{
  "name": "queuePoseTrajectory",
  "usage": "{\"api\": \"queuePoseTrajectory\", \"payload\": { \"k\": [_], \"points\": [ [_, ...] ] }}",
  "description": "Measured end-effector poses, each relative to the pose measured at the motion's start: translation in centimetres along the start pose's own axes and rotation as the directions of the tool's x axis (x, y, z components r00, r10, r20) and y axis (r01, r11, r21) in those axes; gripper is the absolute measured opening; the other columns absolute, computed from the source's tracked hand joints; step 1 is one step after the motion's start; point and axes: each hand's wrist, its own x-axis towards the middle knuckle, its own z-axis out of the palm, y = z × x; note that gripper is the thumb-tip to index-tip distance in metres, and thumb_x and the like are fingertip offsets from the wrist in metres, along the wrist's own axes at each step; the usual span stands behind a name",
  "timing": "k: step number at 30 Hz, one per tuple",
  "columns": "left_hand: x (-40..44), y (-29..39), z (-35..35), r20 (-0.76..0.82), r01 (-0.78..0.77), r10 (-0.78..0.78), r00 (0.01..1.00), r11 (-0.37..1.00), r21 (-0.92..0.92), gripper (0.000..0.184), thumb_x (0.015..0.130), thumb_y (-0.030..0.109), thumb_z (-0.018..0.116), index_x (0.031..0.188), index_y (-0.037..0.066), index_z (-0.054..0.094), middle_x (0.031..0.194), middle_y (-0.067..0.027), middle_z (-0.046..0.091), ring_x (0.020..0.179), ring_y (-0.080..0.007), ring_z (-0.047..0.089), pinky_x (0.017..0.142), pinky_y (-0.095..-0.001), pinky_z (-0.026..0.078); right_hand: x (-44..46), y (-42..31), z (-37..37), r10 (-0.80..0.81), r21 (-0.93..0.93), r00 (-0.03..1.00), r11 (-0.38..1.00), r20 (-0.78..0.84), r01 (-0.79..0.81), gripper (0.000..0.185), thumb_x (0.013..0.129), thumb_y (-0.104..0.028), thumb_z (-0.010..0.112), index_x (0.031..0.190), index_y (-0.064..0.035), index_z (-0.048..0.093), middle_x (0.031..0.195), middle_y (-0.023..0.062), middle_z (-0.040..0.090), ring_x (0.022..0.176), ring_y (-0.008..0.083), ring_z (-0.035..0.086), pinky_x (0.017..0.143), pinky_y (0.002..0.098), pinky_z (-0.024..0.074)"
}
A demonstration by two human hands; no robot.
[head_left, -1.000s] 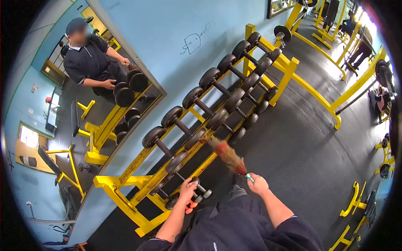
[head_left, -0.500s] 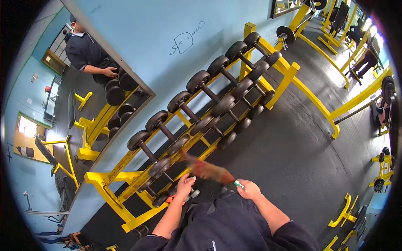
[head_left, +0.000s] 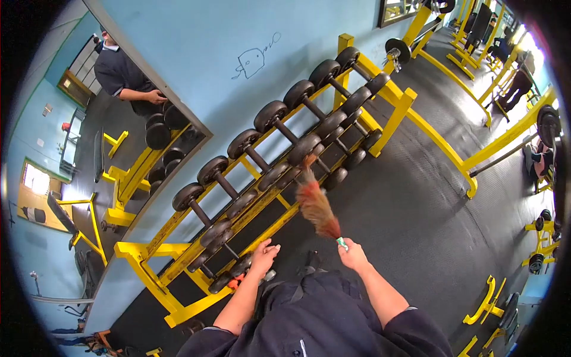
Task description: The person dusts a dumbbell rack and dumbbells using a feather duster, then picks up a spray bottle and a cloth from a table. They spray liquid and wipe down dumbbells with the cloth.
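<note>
My right hand [head_left: 353,254] is closed around the green handle of a feather duster [head_left: 317,208]. The duster's brown and reddish feathers point up and away from me, and the tip overlaps a black dumbbell [head_left: 304,149] in the row; whether it touches cannot be made out. Empty, with its fingers apart, my left hand [head_left: 265,258] hovers in front of the near end of the yellow dumbbell rack [head_left: 143,253]. Below it, an orange item [head_left: 236,282] sits by the lower dumbbells.
A wall mirror [head_left: 148,77] on the left reflects a person and the rack. Yellow gym machines [head_left: 440,134] stand along the right, with another person [head_left: 520,80] farther back. Black matting [head_left: 404,220] covers the floor.
The feather duster has swung from pointing left to pointing away from me, its tip passing rightward along the dumbbells. My left hand stays near the rack, and the view has shifted slightly.
</note>
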Motion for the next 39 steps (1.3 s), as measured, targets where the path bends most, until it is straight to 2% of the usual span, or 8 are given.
{"api": "queuePoseTrajectory", "payload": {
  "k": [5,13,16,24,25,28,34,39],
  "points": [
    [-1.6,0.0,0.3,-0.018,-0.041,0.040,0.999,0.995,-0.087,0.062,0.085,0.024,0.070,0.134,0.000,0.041,0.096,-0.0018,0.063,0.083,-0.0103,0.056,0.069,-0.0258,0.045,-0.2,0.3,-2.3,0.077,0.072,0.955,0.996,-0.285,-0.059,0.030,0.088,-0.025,0.055,0.109,-0.0043,0.060,0.090,0.0248,0.065,0.089,0.0395,0.065,0.076,0.0425,0.0502],
    [-6.5,-4.4,0.1,-0.141,-0.043,0.012,0.990,0.975,-0.218,0.061,0.086,0.027,0.068,0.136,0.005,0.041,0.102,-0.0038,0.062,0.085,-0.0119,0.055,0.072,-0.0302,0.046,-1.3,-2.3,-4.7,-0.242,-0.072,0.940,0.970,-0.240,0.231,0.030,0.088,-0.023,0.055,0.110,-0.0033,0.059,0.088,0.0239,0.066,0.086,0.0391,0.065,0.076,0.0433,0.0506],
    [-7.9,-8.3,1.1,-0.173,0.011,-0.073,0.982,0.943,-0.334,0.061,0.085,0.026,0.069,0.135,0.005,0.042,0.102,-0.0040,0.061,0.083,-0.0114,0.054,0.069,-0.0290,0.046,-0.7,-3.5,-5.8,-0.210,-0.073,0.918,0.978,-0.336,0.197,0.031,0.088,-0.024,0.055,0.110,-0.0033,0.060,0.090,0.0239,0.066,0.088,0.0392,0.065,0.077,0.0430,0.0507],
    [-12.4,-12.7,4.7,-0.171,0.142,-0.236,0.956,0.889,-0.435,0.056,0.088,0.028,0.064,0.136,0.010,0.043,0.116,-0.0063,0.059,0.090,-0.0164,0.060,0.072,-0.0309,0.047,-1.7,-2.1,-10.5,-0.303,-0.299,0.946,0.919,-0.118,0.257,0.032,0.086,-0.027,0.056,0.109,-0.0043,0.058,0.089,0.0268,0.064,0.086,0.0438,0.062,0.076,0.0485,0.0500],
    [-12.7,-12.1,5.0,-0.216,0.106,-0.242,0.946,0.860,-0.499,0.055,0.083,0.022,0.070,0.130,0.007,0.046,0.092,-0.0013,0.061,0.070,-0.0089,0.056,0.059,-0.0251,0.045,-1.2,-1.8,-11.7,-0.254,-0.316,0.955,0.928,-0.151,0.197,0.032,0.085,-0.027,0.056,0.108,-0.0042,0.058,0.088,0.0272,0.064,0.086,0.0440,0.062,0.076,0.0490,0.0501],
    [-11.7,-11.3,5.6,-0.226,0.102,-0.240,0.944,0.863,-0.495,0.056,0.083,0.023,0.070,0.131,0.007,0.045,0.093,-0.0017,0.061,0.071,-0.0091,0.056,0.058,-0.0244,0.044,0.8,-1.3,-14.9,-0.201,-0.340,0.960,0.932,-0.195,0.126,0.032,0.084,-0.027,0.056,0.107,-0.0052,0.059,0.087,0.0265,0.065,0.085,0.0433,0.063,0.076,0.0497,0.0501],
    [-6.0,-2.6,9.9,-0.235,0.097,-0.188,0.954,0.931,-0.352,0.055,0.085,0.027,0.069,0.131,0.008,0.046,0.105,-0.0041,0.060,0.079,-0.0110,0.056,0.063,-0.0261,0.045,5.8,-5.5,-25.9,-0.182,-0.603,0.978,0.770,0.105,0.208,0.031,0.078,-0.030,0.061,0.105,-0.0160,0.065,0.089,0.0178,0.068,0.086,0.0363,0.065,0.078,0.0470,0.0513],
    [1.0,7.8,17.4,-0.140,0.091,-0.132,0.981,0.958,-0.270,0.057,0.086,0.024,0.069,0.134,0.007,0.045,0.102,-0.0041,0.060,0.078,-0.0110,0.055,0.065,-0.0261,0.045,13.2,-6.5,-32.4,-0.233,-0.648,0.962,0.757,-0.144,0.086,0.027,0.077,-0.024,0.059,0.101,-0.0119,0.064,0.088,0.0174,0.068,0.084,0.0359,0.065,0.075,0.0454,0.0524]
  ]
}}
